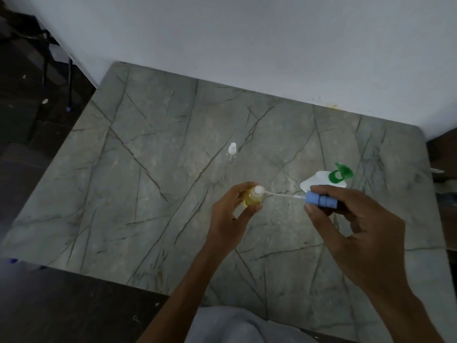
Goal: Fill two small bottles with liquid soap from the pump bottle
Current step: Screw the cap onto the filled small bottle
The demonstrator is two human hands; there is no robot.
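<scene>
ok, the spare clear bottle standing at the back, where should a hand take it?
Take the clear bottle round its body, below the white top, coming from the near side with thumb and fingers on opposite sides. It stands upright, apart from everything else, and the body looks like its widest part. The top should stay free for filling.
</scene>
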